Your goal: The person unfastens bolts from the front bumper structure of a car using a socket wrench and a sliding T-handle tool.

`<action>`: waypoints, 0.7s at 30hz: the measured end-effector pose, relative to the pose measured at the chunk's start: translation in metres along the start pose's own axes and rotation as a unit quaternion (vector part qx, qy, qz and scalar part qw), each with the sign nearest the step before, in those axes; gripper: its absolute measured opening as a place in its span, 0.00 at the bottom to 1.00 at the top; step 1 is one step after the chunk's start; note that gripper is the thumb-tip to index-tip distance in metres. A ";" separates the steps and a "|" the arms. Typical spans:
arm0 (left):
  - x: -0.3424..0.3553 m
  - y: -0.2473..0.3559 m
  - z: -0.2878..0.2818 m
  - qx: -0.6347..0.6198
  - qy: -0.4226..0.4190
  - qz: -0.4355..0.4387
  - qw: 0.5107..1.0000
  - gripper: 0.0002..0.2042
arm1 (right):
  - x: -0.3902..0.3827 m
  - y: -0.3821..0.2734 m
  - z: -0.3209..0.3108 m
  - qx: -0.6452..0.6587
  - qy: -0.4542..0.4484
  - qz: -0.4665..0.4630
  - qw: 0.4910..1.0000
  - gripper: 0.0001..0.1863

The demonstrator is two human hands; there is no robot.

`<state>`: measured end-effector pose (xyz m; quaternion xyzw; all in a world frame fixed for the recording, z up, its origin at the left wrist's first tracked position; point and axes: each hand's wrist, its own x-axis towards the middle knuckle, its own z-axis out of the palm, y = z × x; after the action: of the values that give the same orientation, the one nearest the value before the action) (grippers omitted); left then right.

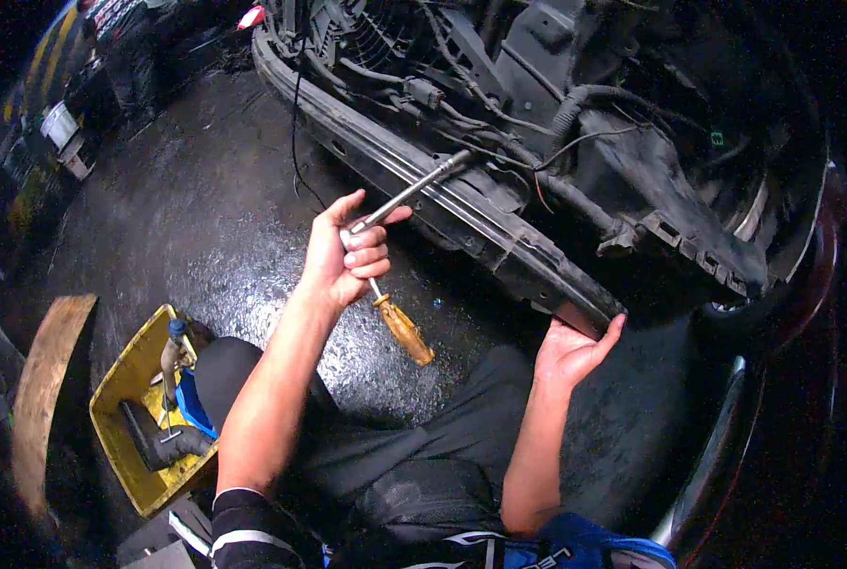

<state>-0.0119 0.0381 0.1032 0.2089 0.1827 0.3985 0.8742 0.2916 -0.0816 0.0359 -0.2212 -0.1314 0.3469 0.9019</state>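
Closed around two tools, my left hand (352, 251) is raised over the floor beside the black bumper bar (461, 223). One is a long chrome socket wrench (409, 194), whose far end reaches over the bar's upper edge; whether it sits on a fastener I cannot tell. The other is a screwdriver (404, 332) with an amber handle pointing down toward me. At the bar's near right end, my right hand (573, 351) cups it from below, palm up, thumb along the end. Its fingers are partly hidden under the bar.
Behind the bar lie hoses and wiring (537, 156) of an opened car front. A yellow bin (148, 484) with tools stands by my left knee, near a curved wooden board (49, 398). At far left are a person (129, 57) and a white bucket (60, 125).
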 end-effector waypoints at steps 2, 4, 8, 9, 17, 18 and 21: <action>0.000 -0.011 0.010 0.260 0.191 0.085 0.943 0.26 | 0.000 0.003 0.001 -0.003 0.000 0.000 1.000 0.26; 0.006 -0.029 0.002 0.721 0.221 0.452 0.477 0.17 | -0.002 0.003 0.006 -0.005 0.000 -0.003 1.000 0.26; 0.005 -0.006 0.009 0.679 0.231 0.428 0.550 0.19 | -0.001 0.001 0.003 -0.003 0.002 0.000 1.000 0.27; 0.002 0.004 0.008 0.456 0.185 0.257 0.832 0.21 | 0.000 0.001 0.000 -0.004 0.003 0.002 1.000 0.28; 0.004 -0.016 -0.004 0.792 0.166 0.482 0.335 0.14 | 0.000 0.003 0.000 -0.010 -0.012 -0.001 1.000 0.28; 0.003 -0.011 -0.003 0.822 0.153 0.468 0.286 0.16 | 0.000 0.002 0.000 -0.018 -0.010 -0.002 1.000 0.28; 0.009 -0.004 0.000 0.682 0.233 0.399 0.568 0.18 | 0.001 -0.001 -0.001 -0.018 -0.004 0.000 1.000 0.29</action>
<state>-0.0037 0.0426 0.1001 0.6943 0.4958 0.4989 0.1523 0.2927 -0.0817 0.0357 -0.2355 -0.1414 0.3453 0.8974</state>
